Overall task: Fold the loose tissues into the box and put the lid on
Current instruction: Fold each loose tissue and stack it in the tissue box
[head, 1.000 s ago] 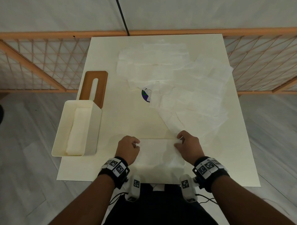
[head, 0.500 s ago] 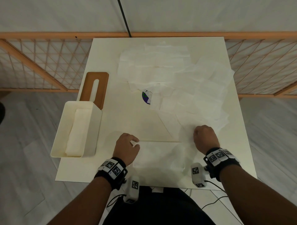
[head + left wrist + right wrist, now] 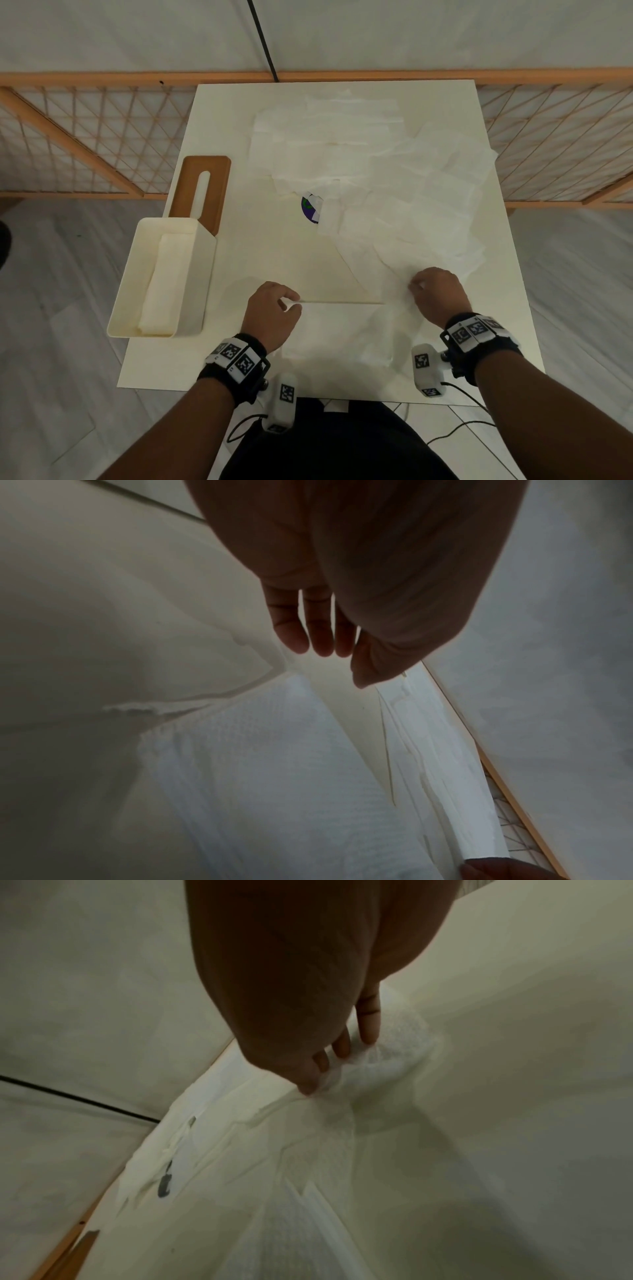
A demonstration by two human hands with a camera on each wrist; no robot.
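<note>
The cream tissue box (image 3: 191,274) stands open at the table's left edge with a folded stack of tissue (image 3: 161,284) inside. Its brown wooden lid (image 3: 202,185) lies flat just behind it. A chain of loose tissues (image 3: 394,192) spreads over the far and right part of the table and runs down to a folded section (image 3: 342,335) at the front edge. My left hand (image 3: 274,308) pinches that section's far left corner between thumb and forefinger. My right hand (image 3: 435,294) has its fingertips (image 3: 318,1080) bunched on the loose tissue to the right.
The cream table (image 3: 274,240) has a purple and green sticker (image 3: 308,209) half covered by tissue. A wooden lattice fence (image 3: 85,137) runs behind the table. A black cable (image 3: 263,37) crosses the wall.
My right hand left the folded section's right corner and moved right and slightly away onto the loose tissue. My left hand stayed at the left corner.
</note>
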